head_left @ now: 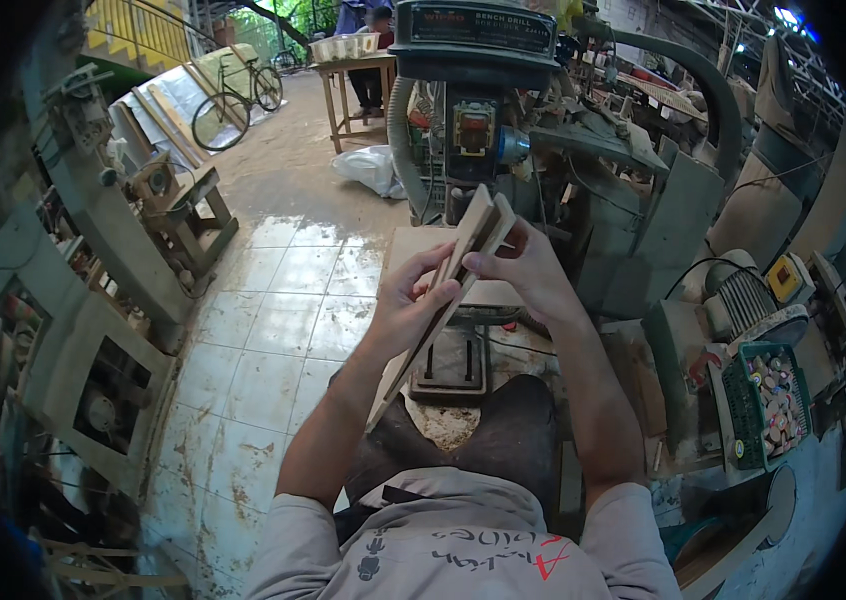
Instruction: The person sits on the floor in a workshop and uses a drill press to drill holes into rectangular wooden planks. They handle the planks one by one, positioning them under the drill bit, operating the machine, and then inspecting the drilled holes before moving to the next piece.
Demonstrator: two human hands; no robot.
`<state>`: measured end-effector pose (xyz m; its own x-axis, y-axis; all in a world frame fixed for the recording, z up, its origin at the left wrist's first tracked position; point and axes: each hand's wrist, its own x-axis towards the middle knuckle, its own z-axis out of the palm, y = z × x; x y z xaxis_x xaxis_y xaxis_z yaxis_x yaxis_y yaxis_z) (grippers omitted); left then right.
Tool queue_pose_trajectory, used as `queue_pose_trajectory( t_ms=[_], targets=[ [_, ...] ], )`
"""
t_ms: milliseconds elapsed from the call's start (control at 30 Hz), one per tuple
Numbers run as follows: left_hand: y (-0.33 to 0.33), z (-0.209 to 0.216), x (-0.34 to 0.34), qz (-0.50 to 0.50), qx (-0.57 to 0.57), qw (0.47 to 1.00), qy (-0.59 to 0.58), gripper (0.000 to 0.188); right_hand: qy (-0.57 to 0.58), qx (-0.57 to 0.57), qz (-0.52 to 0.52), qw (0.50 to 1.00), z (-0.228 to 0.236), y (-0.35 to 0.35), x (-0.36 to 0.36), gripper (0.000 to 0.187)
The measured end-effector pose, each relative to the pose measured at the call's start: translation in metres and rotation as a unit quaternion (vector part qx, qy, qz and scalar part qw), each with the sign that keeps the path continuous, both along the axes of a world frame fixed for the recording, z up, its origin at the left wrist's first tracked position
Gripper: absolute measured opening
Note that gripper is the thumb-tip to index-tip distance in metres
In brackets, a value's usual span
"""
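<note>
In front of my chest I hold long, narrow pale wooden strips [475, 222], tilted with the upper end away from me. They look like two pieces side by side with a dark gap between; whether they are joined I cannot tell. My left hand [411, 305] grips them lower down, fingers curled, thumb along the edge. Higher up, my right hand [526, 268] pinches the right side with its thumb across the wood. Just beyond stands a drill press [473, 75], its wooden work table [413, 245] partly behind my hands. Its slotted metal base [450, 368] lies between my knees.
At the right, a green basket [743, 435] full of small coloured pieces stands beside a dusty motor [746, 300]. A white bag [368, 172] lies on the floor past the tiles. Farther off are a bicycle [236, 97], a wooden table [331, 100] and a person [373, 60].
</note>
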<state>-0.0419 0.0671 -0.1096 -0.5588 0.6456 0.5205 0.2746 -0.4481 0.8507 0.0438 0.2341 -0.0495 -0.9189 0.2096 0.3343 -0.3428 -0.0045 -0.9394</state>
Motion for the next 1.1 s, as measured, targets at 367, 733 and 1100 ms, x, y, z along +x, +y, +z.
queue_pose_trajectory(
  t_ms=[367, 733, 1100],
  targets=[
    [-0.011, -0.014, -0.004, 0.033, 0.062, 0.997, -0.028, 0.048, -0.002, 0.002, 0.005, 1.0, -0.003, -0.022, -0.012, 0.061],
    [-0.011, -0.01, 0.0, 0.039, 0.071, 0.996, -0.041, 0.049, 0.02, 0.029, 0.001, 0.999, -0.019, -0.02, -0.021, 0.06],
    [-0.035, -0.023, -0.013, 0.015, -0.031, 0.998, -0.049, 0.069, 0.009, 0.043, 0.013, 0.999, -0.022, -0.043, -0.016, 0.069]
  ],
)
